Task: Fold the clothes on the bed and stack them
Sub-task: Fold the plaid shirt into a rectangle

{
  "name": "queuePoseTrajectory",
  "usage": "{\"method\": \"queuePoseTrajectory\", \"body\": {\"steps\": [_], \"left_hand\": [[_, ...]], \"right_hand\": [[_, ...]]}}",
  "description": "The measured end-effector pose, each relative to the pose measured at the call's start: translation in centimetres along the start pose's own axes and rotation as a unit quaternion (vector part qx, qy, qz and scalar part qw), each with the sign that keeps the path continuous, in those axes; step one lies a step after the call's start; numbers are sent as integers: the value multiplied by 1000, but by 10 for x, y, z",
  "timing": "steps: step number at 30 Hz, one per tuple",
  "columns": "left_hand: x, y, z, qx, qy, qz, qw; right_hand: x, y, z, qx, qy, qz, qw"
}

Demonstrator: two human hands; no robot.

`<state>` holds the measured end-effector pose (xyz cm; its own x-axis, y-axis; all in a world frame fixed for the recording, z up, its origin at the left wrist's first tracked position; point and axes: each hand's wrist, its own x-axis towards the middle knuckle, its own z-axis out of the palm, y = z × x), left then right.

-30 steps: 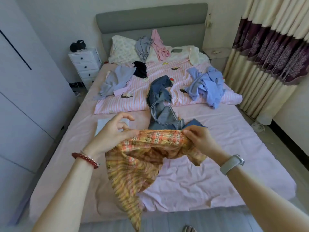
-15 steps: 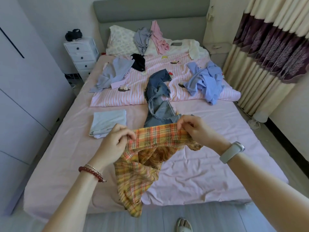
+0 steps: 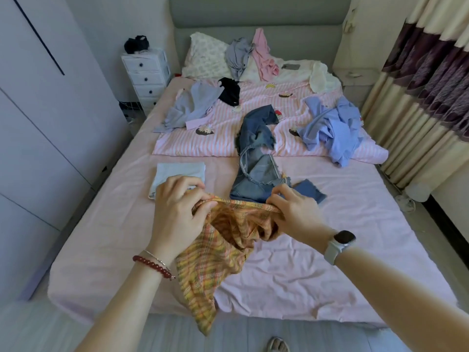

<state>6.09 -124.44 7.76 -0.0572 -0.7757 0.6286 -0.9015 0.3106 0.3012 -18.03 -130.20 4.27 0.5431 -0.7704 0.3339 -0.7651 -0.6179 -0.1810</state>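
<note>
Both hands are clamped on one orange plaid garment (image 3: 223, 250), lifted over the near end of the bed (image 3: 330, 262). The left hand (image 3: 177, 214) bunches one end of the garment's top edge in curled fingers; the right hand (image 3: 291, 212) pinches the other end, thumb and fingers closed on the cloth. Between them that edge runs side to side, roughly level and parallel to the foot of the bed. The rest of the fabric hangs from it in a loose twist, slanting down toward the person's left and trailing past the mattress edge.

That edge is what the next move looks to turn on: the hands are fairly close together and the cloth sags between them, so I would expect them to draw apart along that line to spread the garment flat on the bare sheet below.

Just beyond the left hand lies a folded pale blue piece (image 3: 180, 174), likely the start of the stack, so the left hand is the nearer one to it. Beyond the right hand sprawls a denim garment (image 3: 256, 161), unfolded, with more loose clothes further up the bed.
</note>
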Motion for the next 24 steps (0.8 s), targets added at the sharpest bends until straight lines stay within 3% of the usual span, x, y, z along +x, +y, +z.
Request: {"method": "queuePoseTrajectory", "body": {"steps": [4,11,16,19,22,24], "left_hand": [[15,3,-14,-11,44,-19,999],[19,9,-34,-11,101,-92,991],[7,12,-51,-26,127,-107,986],[-6,12,-62,-49,140,-130,980],[-18,15,-73,-39,139,-139,980],[-24,19,-82,-26,150,-142,978]], "right_hand": [[1,11,12,53,2,112,992],[8,4,-8,104,125,107,981],[0,-13,-12,1,211,66,975],[-14,-29,-5,1,185,91,978],[-27,-42,-1,78,129,154,977],[-27,-50,-10,119,144,172,967]]}}
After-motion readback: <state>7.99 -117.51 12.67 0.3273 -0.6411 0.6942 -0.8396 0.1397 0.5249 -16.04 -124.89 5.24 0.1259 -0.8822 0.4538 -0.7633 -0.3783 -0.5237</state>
